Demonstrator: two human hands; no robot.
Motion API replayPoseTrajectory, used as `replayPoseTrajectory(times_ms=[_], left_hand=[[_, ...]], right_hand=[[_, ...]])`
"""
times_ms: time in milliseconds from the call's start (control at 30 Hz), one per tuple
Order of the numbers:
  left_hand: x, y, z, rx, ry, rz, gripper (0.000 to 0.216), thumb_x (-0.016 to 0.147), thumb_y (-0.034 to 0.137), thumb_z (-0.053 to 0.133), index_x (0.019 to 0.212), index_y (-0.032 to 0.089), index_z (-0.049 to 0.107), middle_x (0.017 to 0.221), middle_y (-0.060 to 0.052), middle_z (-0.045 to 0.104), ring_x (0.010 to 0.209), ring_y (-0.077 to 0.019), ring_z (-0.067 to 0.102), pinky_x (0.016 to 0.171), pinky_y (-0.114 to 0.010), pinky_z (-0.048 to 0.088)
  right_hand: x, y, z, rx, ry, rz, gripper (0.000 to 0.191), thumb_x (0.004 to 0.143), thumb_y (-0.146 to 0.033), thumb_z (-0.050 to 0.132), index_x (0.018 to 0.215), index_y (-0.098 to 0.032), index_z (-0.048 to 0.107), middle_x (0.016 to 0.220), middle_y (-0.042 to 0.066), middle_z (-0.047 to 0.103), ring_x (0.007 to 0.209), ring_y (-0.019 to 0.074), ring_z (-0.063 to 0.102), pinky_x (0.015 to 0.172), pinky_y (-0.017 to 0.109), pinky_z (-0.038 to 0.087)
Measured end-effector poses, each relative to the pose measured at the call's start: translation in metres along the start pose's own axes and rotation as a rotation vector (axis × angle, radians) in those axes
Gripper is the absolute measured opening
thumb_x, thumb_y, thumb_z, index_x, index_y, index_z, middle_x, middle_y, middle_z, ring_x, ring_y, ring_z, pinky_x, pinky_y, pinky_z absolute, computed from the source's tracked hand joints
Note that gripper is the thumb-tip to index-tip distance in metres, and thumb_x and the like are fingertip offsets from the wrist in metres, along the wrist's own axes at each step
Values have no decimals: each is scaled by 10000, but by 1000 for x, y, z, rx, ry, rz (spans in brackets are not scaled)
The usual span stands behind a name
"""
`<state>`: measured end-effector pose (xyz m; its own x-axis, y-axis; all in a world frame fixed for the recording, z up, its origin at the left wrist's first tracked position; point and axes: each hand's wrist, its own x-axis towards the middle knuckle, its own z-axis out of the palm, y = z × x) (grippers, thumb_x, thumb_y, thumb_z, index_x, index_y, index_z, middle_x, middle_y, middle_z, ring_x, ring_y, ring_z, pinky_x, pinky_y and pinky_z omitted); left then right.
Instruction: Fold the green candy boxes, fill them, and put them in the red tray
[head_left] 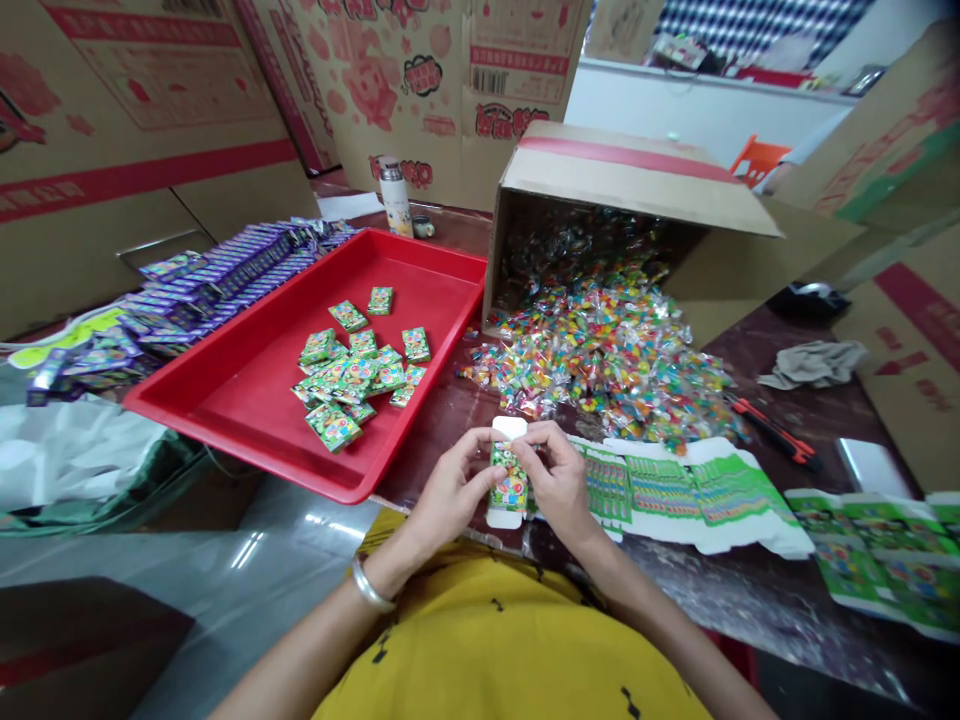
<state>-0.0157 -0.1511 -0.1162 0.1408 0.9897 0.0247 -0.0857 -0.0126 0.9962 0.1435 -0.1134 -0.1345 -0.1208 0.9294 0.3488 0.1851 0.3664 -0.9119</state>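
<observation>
Between my two hands is a small green printed candy box [510, 480], with white end flaps showing at its top and bottom. My left hand [461, 478] pinches its left side near the upper end. From the right, my right hand [556, 475] grips the upper edge, thumb on the printed face. Flat green box blanks [667, 488] lie fanned in a row just right of my right hand. Beyond my hands spreads a heap of small clear packets of colourful candy [607, 360]. Several closed green boxes [352, 375] lie piled in the red tray [240, 385] on my left.
A carton [630, 160] lies on its side, candy packets spilling from it. Purple boxes [225, 275] are stacked left of the tray. A bottle [394, 198] stands behind it. On the right are red-handled cutters [780, 435], a grey cloth [814, 363] and more green printed sheets [885, 560].
</observation>
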Motion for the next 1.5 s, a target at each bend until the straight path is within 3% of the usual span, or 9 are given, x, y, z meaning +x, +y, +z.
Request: replayPoseTrajectory(times_ms=[133,267,600,833,1000,1133,1267,1367,1500], left_hand=[[-4,-1,5,-12,92,34,280,874,173,612,1143,211,547,1115,-47,622,1014,-173,604,861,-270,498],[-5,-3,8,-69,170,33,335,848,155,647,1123,241,476,1016,-8,610,854,-114,607,728,-206,494],[-6,-3,1,34,127,20,391,845,160,640,1205,236,509,1060,-48,617,986,-177,633,800,-268,538],[-7,-3,-2,16,129,-20,449,851,168,614,1293,239,578,1202,-65,658,967,-190,650,842,-299,533],[-9,-12,-11,-32,154,-85,320,846,175,629,1165,199,638,1091,-60,697,951,-189,659,836,-282,519],[-6,-15,-15,-24,213,-76,210,837,197,654,1046,181,632,968,-40,681,894,-166,637,791,-259,503],[-5,-15,-17,-16,275,-96,194,811,256,704,902,172,555,803,10,616,743,-113,594,691,-216,487],[-6,-14,-20,-81,299,-157,301,802,304,707,991,200,497,832,22,591,640,-95,579,541,-189,472],[-6,-12,-24,-203,226,-253,556,773,264,711,1260,240,443,1005,-22,613,681,-138,662,606,-290,567]], right_hand=[[6,-3,-1,179,-39,60,81,850,-261,698,819,-225,633,1022,47,641,946,206,635,806,334,502],[13,-8,-4,391,-87,120,174,810,-249,745,900,-246,596,874,1,644,832,173,630,771,308,510],[38,-10,-16,242,-300,368,234,743,-361,790,697,-174,658,693,3,641,667,154,576,648,281,459],[32,-18,-13,13,-294,88,245,885,-338,649,688,-192,655,771,30,651,752,178,597,730,317,471],[62,-11,-11,-136,-595,-47,315,969,-349,515,784,-206,726,874,44,698,837,187,649,755,311,494],[121,9,26,-606,-527,-174,156,947,-270,554,932,-207,696,960,50,717,884,192,665,800,307,485],[162,29,78,-705,-582,-173,201,778,-158,739,970,-162,679,963,127,729,941,288,678,822,361,481],[172,34,94,-718,-615,-157,218,680,-85,782,855,-150,671,911,148,731,946,329,684,833,374,483],[167,26,69,-686,-570,-133,165,800,-186,690,960,-174,654,960,112,725,937,278,687,835,365,500]])
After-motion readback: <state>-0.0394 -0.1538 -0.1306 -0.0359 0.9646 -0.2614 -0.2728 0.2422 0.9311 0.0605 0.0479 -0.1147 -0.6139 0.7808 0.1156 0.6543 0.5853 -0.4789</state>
